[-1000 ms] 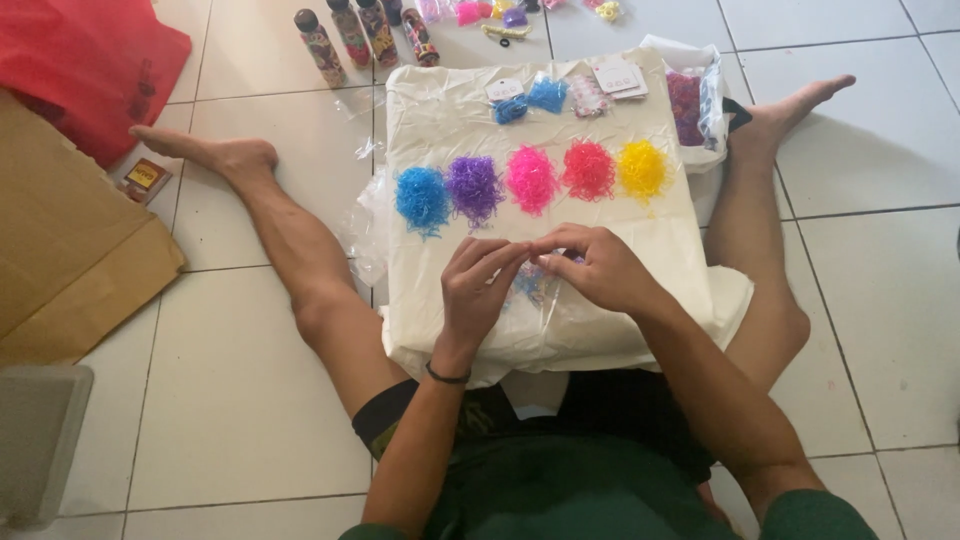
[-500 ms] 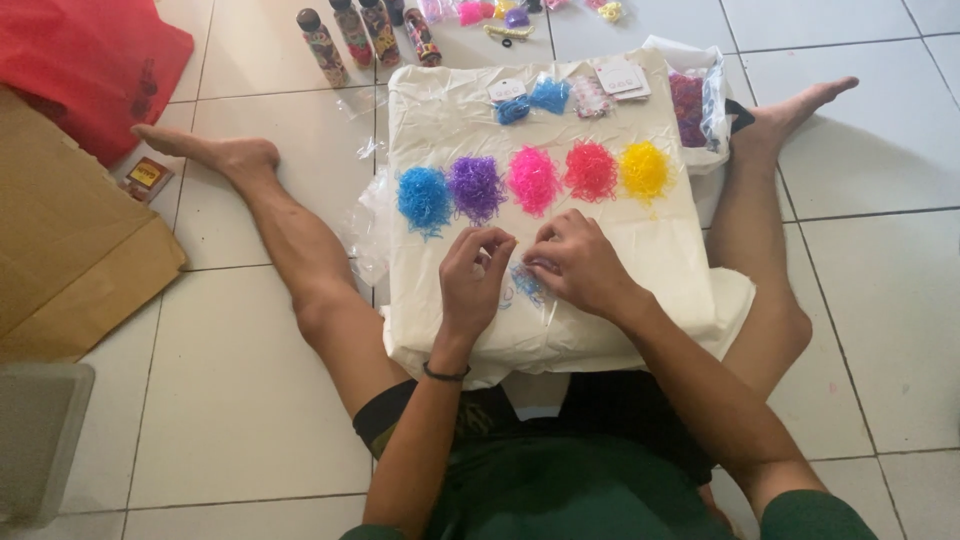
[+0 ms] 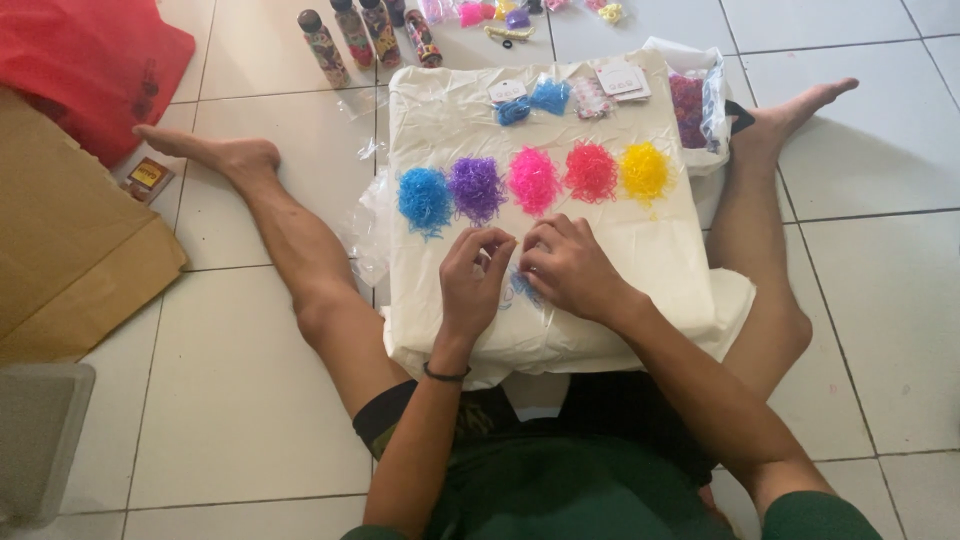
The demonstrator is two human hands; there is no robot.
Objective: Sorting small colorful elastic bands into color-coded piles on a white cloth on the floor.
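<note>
Pale floor tiles (image 3: 250,400) surround a person sitting with legs spread, seen from above, with a cream-coloured cushion (image 3: 450,140) lying between the knees as a work surface. At the cushion's far right corner a clear plastic bag (image 3: 705,95) holds a mass of dark purple and red bits. Across the cushion's middle runs a row of five small fluffy heaps: a blue heap (image 3: 424,198), purple heap (image 3: 476,187), pink heap (image 3: 533,180), red heap (image 3: 591,171) and yellow heap (image 3: 645,171). Near the far edge lie two small clear packets of blue bits (image 3: 535,100) with white card labels, and beside them white cards (image 3: 622,80). On the tiles beyond stand four slim patterned bottles (image 3: 360,35) with dark caps, tilted in a row. To the left lie flattened brown cardboard (image 3: 70,240), a red bag (image 3: 90,60), and a small flat yellow-and-brown packet (image 3: 148,176). A grey bin (image 3: 35,440) sits at the lower left corner. The left hand (image 3: 473,280) and right hand (image 3: 565,265) rest close together on the cushion just below the heaps, fingers curled inward and pinched. A small clear bag with blue bits (image 3: 520,287) lies partly hidden under the right hand; whether the fingertips actually grip it cannot be told.
</note>
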